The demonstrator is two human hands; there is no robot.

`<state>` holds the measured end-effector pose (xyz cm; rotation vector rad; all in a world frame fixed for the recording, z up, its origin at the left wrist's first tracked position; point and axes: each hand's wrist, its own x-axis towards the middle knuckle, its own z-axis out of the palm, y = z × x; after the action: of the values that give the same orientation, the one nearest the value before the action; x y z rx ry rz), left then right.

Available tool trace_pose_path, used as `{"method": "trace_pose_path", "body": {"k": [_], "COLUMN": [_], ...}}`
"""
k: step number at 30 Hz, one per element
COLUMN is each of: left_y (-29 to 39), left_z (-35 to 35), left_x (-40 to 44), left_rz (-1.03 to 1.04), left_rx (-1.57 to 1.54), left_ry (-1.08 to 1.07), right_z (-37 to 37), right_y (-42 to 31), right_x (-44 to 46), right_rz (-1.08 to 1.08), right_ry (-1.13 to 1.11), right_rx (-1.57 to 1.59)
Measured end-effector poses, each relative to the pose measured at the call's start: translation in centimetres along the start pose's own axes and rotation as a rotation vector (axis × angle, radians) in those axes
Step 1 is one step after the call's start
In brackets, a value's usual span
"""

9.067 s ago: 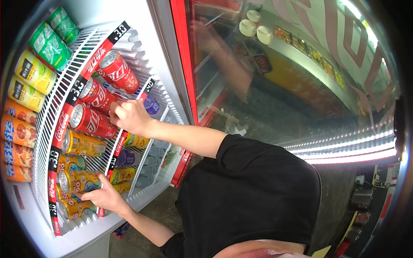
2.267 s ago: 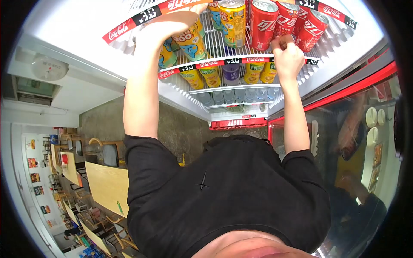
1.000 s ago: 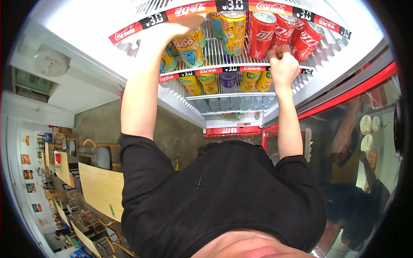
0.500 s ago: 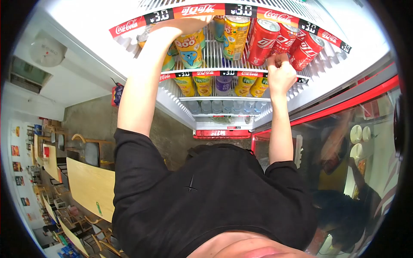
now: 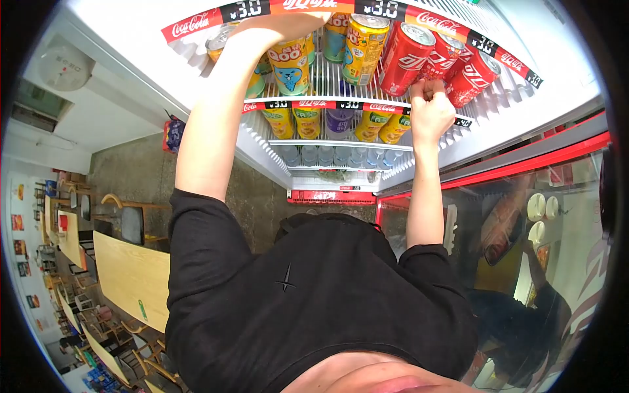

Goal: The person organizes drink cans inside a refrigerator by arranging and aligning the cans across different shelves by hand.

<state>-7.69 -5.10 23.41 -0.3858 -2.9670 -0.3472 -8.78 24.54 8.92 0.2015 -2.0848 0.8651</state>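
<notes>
My right hand [image 5: 432, 116] is closed at the lower front of the red cola cans, its curled fingers against the base of a red can [image 5: 407, 60]; what they grip is hidden. Another red can [image 5: 473, 78] leans just to the right. My left hand [image 5: 298, 26] reaches in under the upper price strip [image 5: 308, 5], above a yellow Qoo can [image 5: 290, 67]; its fingertips are hidden. A yellow can [image 5: 365, 49] stands between the Qoo can and the red ones. All rest on a white wire shelf.
Lower shelves hold yellow bottles [image 5: 307, 123], a purple bottle [image 5: 339, 122] and clear bottles [image 5: 325, 156]. The red-framed glass door [image 5: 524, 165] stands open at the right. Wooden tables [image 5: 131, 278] and chairs [image 5: 133, 224] are at the left.
My left hand, earlier spread low beside the yellow cans, is now up under the upper price strip. My right hand stays by the red cans. The view has turned and shifted slightly.
</notes>
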Motion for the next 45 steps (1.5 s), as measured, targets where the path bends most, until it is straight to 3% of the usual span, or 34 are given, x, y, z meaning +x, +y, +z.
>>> {"method": "trace_pose_path", "body": {"k": [45], "left_y": [0.94], "left_z": [-0.33], "left_x": [0.44], "left_rz": [0.046], "left_rx": [-0.124], "left_ry": [-0.176], "right_z": [-0.08], "right_y": [0.11], "right_x": [0.0], "right_rz": [-0.007], "right_ry": [-0.008], "right_rx": [-0.017]}}
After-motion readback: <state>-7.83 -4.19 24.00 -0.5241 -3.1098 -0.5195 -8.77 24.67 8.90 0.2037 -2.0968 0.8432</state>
